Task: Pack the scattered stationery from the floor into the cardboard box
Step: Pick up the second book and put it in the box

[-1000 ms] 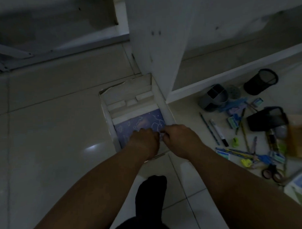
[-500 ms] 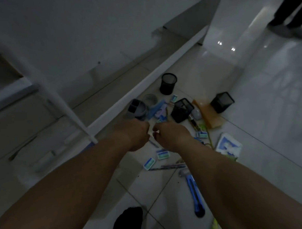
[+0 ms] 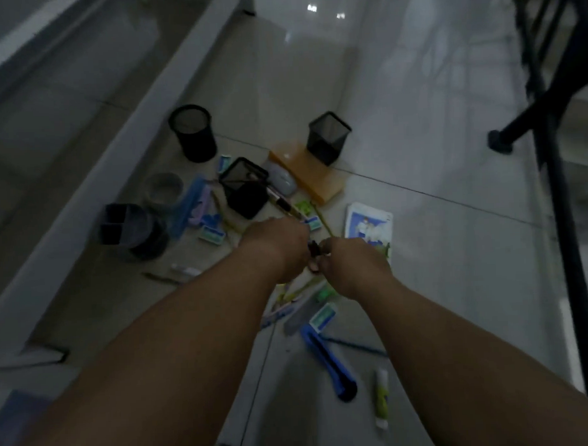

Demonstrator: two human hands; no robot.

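Stationery lies scattered on the tiled floor: a blue utility knife, a glue tube, eraser packs, pencils, a white notebook and a brown pad. My left hand and my right hand are lowered side by side into the pile, fingers curled. A small dark object, likely scissor handles, sits between them and touches both. Which hand grips it is hidden. A blurred corner of the cardboard box shows at the lower left.
Three black mesh pen cups, a grey desk organiser and a tape roll stand beyond the pile. A white shelf base runs along the left. Black metal legs stand at right.
My view swung right from the box to the stationery pile. Both hands left the blue notebook in the box and came down together onto the pile by the white notebook.
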